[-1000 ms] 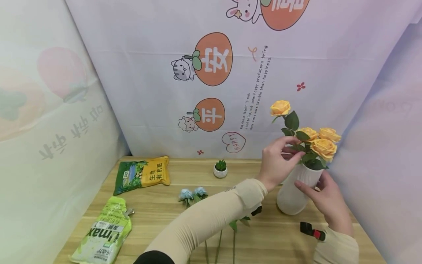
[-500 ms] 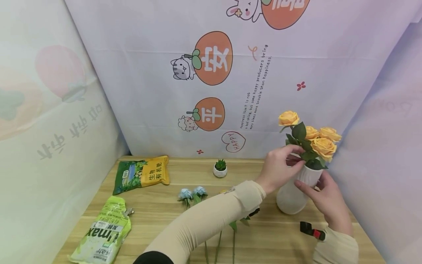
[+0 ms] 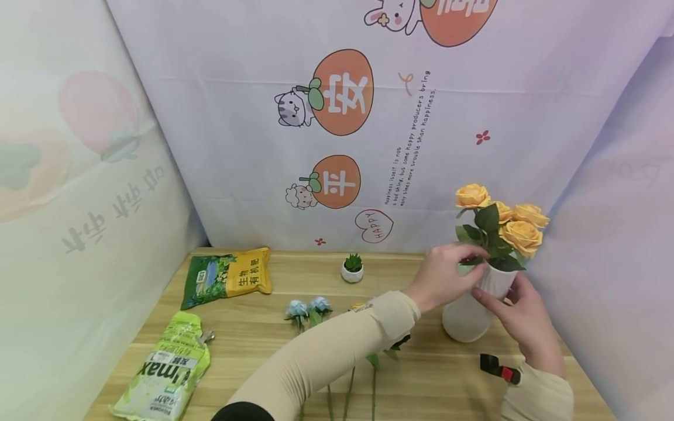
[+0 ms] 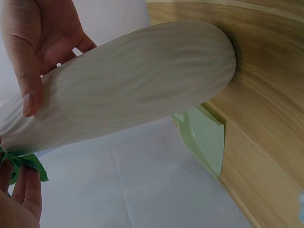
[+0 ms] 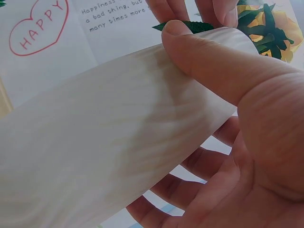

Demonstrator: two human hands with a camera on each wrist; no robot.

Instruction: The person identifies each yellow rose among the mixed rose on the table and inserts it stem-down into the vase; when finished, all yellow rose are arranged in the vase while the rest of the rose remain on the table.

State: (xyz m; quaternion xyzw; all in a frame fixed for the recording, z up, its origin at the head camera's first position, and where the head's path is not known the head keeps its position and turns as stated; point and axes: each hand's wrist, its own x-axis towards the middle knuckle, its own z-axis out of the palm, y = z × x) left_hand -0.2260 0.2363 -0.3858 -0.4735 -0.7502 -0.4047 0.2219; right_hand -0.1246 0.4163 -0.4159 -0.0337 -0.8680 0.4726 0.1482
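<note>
A white vase stands at the right of the table with several yellow roses in its mouth. My left hand is at the rim, pinching the leafy stem of one yellow rose whose bloom rises left of the others. In the left wrist view a green leaf shows by the left fingers at the vase's mouth; the stem inside the vase is hidden. My right hand grips the vase's upper side, the thumb in front and the fingers behind, as the right wrist view shows.
Blue roses and a mostly hidden yellow flower lie under the left forearm, stems toward the front edge. A potted succulent stands at the back. Left are a yellow-green bag and a clipped green bag.
My left hand has lowered the leftmost yellow rose and brought it rightward, closer to the other blooms. The right hand keeps its grip on the vase.
</note>
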